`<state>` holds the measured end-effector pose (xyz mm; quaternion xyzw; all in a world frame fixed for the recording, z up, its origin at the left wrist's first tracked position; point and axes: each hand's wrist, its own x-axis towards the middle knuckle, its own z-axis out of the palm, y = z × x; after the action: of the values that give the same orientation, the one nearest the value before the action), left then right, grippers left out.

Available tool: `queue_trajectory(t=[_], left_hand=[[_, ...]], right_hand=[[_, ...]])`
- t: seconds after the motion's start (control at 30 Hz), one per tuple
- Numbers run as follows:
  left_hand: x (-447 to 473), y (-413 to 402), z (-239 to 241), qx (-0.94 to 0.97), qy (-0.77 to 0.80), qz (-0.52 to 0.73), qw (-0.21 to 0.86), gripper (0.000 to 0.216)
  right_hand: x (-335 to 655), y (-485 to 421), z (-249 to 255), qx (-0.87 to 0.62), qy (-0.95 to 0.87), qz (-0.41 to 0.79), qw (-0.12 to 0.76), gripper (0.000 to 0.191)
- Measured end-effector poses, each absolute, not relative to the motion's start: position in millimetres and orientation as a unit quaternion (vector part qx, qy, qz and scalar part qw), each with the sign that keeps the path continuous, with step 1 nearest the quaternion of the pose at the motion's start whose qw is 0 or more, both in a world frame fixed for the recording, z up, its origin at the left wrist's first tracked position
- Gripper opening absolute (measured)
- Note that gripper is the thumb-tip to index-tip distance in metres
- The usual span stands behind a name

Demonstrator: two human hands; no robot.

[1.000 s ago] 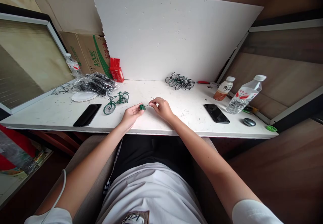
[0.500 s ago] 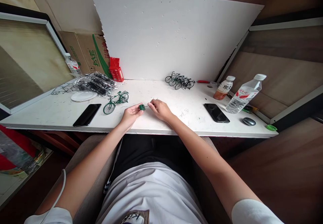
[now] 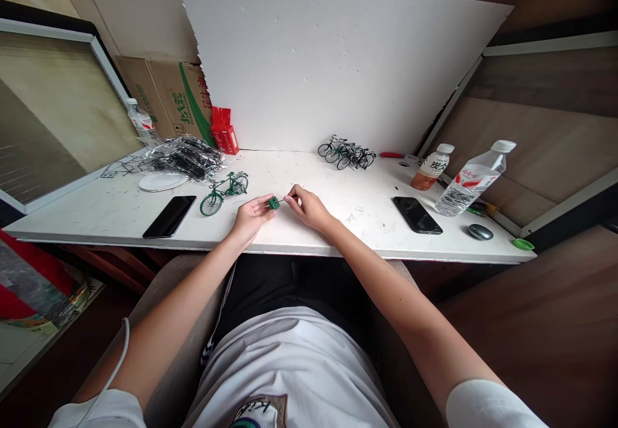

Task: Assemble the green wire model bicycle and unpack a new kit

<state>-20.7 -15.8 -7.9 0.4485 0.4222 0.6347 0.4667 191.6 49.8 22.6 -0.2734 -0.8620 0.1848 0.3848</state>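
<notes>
The small green blocky part (image 3: 273, 203) is in the person's left hand (image 3: 251, 217), clamped between thumb and fingers over the front of the white desk (image 3: 290, 169). A thin dark rod (image 3: 281, 200) points at it from the right hand (image 3: 309, 209), whose thumb and fingers are pinched together on it; whether its tip touches the part, I cannot tell. A sideways push could make the rod slip and prick the left fingers, and a loose hold could let the part twist free and drop. Both forearms reach forward and inward, the hands nearly meeting, wrists low. The green metal-looking model bicycle (image 3: 224, 191) stands near the left hand.
</notes>
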Motion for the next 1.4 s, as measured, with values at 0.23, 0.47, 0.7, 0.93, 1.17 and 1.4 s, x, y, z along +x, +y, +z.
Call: queue_trajectory(t=[0.23, 0.47, 0.7, 0.93, 1.17, 1.4], left_hand=[[-20.6, -17.9, -6.0, 0.45, 0.432, 0.625, 0.469, 0.082], [-20.1, -17.0, -6.0, 0.453, 0.429, 0.634, 0.457, 0.083], [-21.4, -15.2, -7.5, 0.443, 0.422, 0.642, 0.463, 0.082], [-22.1, -14.0, -9.6, 0.444, 0.42, 0.642, 0.462, 0.082], [-23.7, -12.7, -11.9, 0.447, 0.422, 0.639, 0.463, 0.081], [-23.8, -12.5, -12.2, 0.452, 0.425, 0.635, 0.459, 0.08]], right_hand=[[190.5, 50.1, 23.7, -0.3, -0.864, 0.168, 0.368, 0.04], [190.8, 47.4, 20.7, -0.287, -0.858, 0.216, 0.367, 0.027], [190.3, 48.7, 19.2, -0.263, -0.854, 0.24, 0.379, 0.024], [192.0, 49.6, 21.5, -0.264, -0.842, 0.258, 0.393, 0.03], [192.2, 51.2, 22.2, -0.269, -0.838, 0.265, 0.393, 0.031], [192.6, 49.4, 25.1, -0.29, -0.839, 0.268, 0.374, 0.032]])
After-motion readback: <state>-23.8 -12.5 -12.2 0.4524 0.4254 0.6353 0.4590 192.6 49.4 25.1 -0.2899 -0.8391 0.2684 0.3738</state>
